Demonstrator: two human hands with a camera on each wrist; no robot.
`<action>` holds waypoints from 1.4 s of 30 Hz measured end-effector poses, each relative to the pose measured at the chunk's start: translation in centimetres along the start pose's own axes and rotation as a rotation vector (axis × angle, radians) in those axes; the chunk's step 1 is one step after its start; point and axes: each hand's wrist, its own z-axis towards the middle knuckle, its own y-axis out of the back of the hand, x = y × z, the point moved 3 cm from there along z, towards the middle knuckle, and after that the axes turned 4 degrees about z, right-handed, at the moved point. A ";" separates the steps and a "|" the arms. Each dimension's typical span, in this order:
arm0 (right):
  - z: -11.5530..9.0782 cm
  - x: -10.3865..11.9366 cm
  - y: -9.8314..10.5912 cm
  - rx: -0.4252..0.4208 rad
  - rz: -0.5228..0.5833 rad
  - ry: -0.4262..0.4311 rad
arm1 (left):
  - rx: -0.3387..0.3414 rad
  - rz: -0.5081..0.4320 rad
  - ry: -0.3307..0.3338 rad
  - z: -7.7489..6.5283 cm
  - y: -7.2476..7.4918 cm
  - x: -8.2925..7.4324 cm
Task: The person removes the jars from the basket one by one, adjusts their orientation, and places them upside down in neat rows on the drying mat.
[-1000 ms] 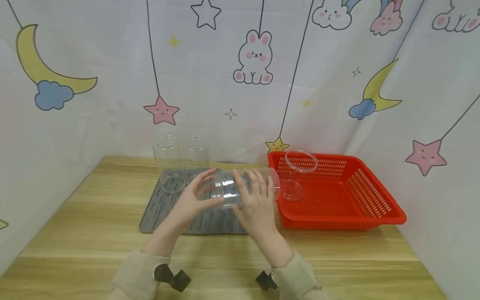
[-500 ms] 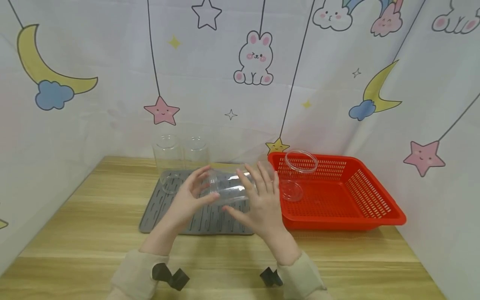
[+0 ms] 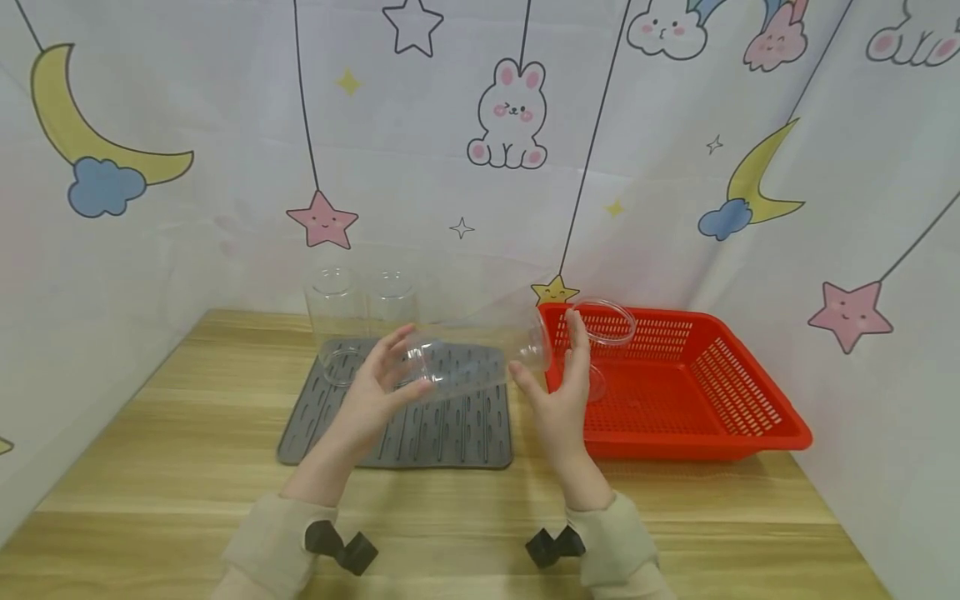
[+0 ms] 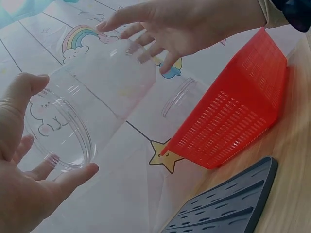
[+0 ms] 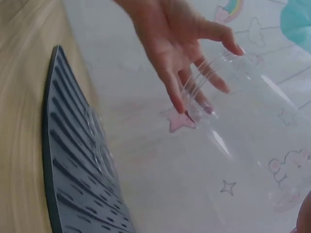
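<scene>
A clear, see-through jar is held sideways above the grey ridged mat. My left hand grips its ringed mouth end, thumb on the near side and fingertips round the rim, as the left wrist view shows on the jar. At the jar's rounded far end, my right hand is spread with thumb and fingers apart; whether it touches the wall I cannot tell. In the right wrist view just a sliver of this right hand appears at the lower corner.
Two more clear jars stand upright at the mat's back left. On the right is a red perforated basket holding another clear jar. The wooden table meets a printed curtain behind.
My right hand has slid right along the jar to its far end and its fingers have spread. The left hand keeps its grip, and the jar has risen slightly at the right end.
</scene>
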 end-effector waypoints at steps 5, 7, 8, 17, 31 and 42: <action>0.1 -0.8 -0.2 -0.011 0.326 -0.224 | -0.011 -0.046 -0.030 0.0 -0.1 -0.2; 0.0 -1.0 -0.5 -0.008 0.434 -0.284 | -0.015 -0.066 -0.041 0.0 -0.2 -0.3; 0.0 -1.1 -0.6 -0.007 0.489 -0.311 | -0.013 -0.078 -0.047 0.0 -0.3 -0.3; -0.4 -1.4 -1.9 0.071 0.795 -0.375 | 0.029 -0.092 -0.062 0.1 -1.0 0.0; -0.3 -0.5 -2.0 0.073 0.847 -0.369 | 0.078 -0.113 -0.066 0.0 -1.1 0.1; 0.0 0.2 -1.7 0.072 0.851 -0.357 | 0.119 -0.087 -0.083 -0.3 0.1 -0.6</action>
